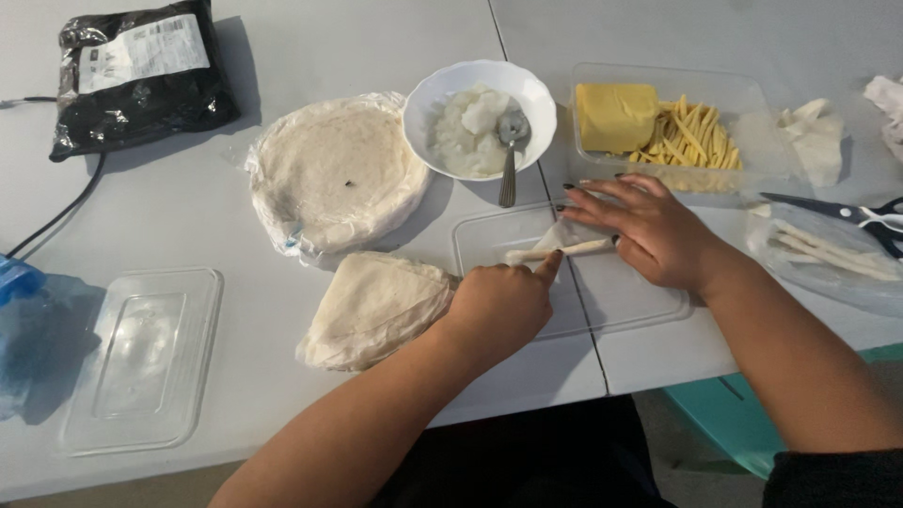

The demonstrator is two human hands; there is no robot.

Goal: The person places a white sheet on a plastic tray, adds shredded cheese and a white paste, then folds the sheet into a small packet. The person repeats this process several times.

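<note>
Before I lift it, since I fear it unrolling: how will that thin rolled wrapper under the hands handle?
The rolled wrapper looks thin and soft, so it would probably sag. Its round shape may roll on the smooth plastic lid. The right hand presses it while the left hand's finger touches its edge, suggesting it could unroll.

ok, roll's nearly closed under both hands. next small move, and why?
Probably press the loose wrapper tip down. The left hand has its index finger on the thin roll, the right hand pins its other end, and a small flap still stands up.
</note>
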